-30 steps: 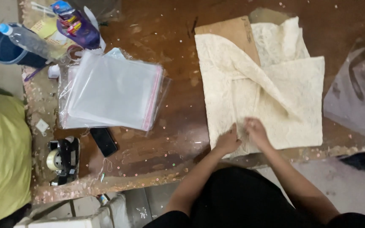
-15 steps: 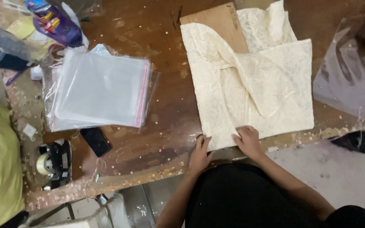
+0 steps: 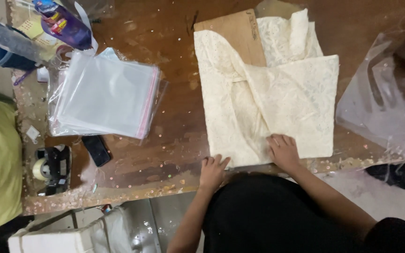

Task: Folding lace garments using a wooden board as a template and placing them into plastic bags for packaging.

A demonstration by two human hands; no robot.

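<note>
Now both hands lie flat, fingers spread, gripping nothing: the right hand (image 3: 284, 152) presses the near edge of the folded cream cloth (image 3: 277, 103), the left hand (image 3: 213, 172) rests on the wooden table (image 3: 174, 122) just beside the cloth's corner, with the stack of clear bags (image 3: 104, 96) well off to its left.

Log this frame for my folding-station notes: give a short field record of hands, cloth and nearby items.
left hand: left hand flat on the near edge of the worn brown wooden table, at the cloth's near corner
right hand: right hand pressing the folded cream lace cloth
under cloth: brown cardboard sheet
left of cloth: stack of clear plastic bags
far left: black tape dispenser
</note>
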